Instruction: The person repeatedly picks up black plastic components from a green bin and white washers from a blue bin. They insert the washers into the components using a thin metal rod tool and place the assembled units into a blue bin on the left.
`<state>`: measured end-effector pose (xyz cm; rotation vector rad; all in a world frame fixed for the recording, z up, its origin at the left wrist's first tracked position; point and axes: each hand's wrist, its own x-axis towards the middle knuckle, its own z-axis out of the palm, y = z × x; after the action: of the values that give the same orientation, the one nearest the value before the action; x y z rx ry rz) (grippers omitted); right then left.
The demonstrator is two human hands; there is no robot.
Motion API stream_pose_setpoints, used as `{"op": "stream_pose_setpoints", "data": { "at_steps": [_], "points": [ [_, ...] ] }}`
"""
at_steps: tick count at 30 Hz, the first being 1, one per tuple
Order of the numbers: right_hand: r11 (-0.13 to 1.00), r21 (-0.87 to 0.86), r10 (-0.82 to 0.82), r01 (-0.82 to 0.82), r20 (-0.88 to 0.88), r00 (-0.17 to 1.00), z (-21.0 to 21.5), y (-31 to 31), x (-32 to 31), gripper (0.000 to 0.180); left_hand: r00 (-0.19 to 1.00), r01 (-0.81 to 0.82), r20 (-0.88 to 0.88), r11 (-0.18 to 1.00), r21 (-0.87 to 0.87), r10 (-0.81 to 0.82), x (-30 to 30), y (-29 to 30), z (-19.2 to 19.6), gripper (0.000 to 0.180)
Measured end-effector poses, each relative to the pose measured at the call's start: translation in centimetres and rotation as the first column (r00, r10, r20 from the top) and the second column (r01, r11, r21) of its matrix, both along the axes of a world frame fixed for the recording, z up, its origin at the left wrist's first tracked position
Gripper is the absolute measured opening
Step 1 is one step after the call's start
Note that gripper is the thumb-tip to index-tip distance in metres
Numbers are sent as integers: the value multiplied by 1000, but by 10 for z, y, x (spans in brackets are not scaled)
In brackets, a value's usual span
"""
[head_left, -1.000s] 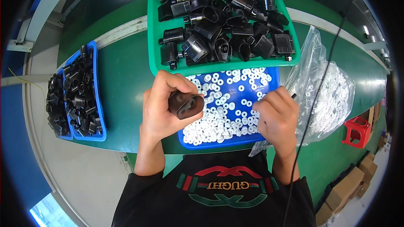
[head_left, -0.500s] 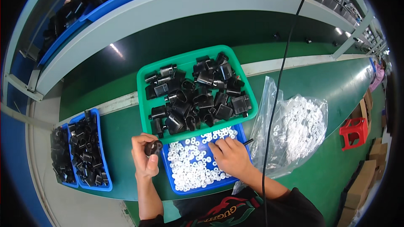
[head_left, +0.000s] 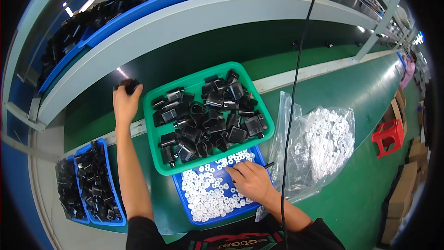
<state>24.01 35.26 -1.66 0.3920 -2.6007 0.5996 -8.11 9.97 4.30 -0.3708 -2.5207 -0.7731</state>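
My left hand [head_left: 125, 105] is stretched out to the far left above the dark green belt, fingers closed round a black plastic part [head_left: 129, 84]. Low over the blue tray [head_left: 262, 155] is my right hand [head_left: 252, 181], its fingers curled round a thin black stick-like tool [head_left: 269, 165] whose end juts out to the right. Small white washers [head_left: 208, 199] lie scattered in that tray, thickest at its near left. Overlapping the tray's far edge, a green tray [head_left: 152, 150] holds many black plastic parts [head_left: 215, 122], hollow and with short stubs.
Blue bins [head_left: 111, 171] of black parts stand at the left. A clear plastic bag [head_left: 328, 143] of white washers lies to the right, with a black cable [head_left: 296, 81] hanging in front. Beyond the belt runs a grey ledge [head_left: 185, 11]. A red stool [head_left: 387, 138] stands on the floor.
My left hand has moved from beside the blue tray outward to the far left, over the belt, carrying the black part. My right hand stays above the washers.
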Motion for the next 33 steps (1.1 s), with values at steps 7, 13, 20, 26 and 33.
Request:
{"op": "stream_pose_setpoints", "data": {
  "at_steps": [7, 13, 20, 26, 33],
  "points": [
    [1000, -3, -3, 3, 56, 998, 2, 6, 1, 32, 865, 217, 487, 965, -146, -121, -104, 42, -48, 56],
    [999, -53, -12, 12, 15, 1000, 1, 4, 2, 31, 917, 269, 342, 951, -152, -204, -112, 48, -41, 60],
    [996, -61, 59, -57, 25, 998, 8, 12, 4, 28, 690, 697, 388, 705, -130, -611, 48, 156, 52, 53],
    [979, -159, 119, -126, -52, 992, 1, 6, 4, 30, 775, 630, 232, 689, -357, -588, 79, 186, 26, 48],
    [985, -118, 122, -126, -39, 992, 3, 11, 7, 26, 714, 684, 282, 724, -87, -641, 100, 192, 26, 37]
  ]
}}
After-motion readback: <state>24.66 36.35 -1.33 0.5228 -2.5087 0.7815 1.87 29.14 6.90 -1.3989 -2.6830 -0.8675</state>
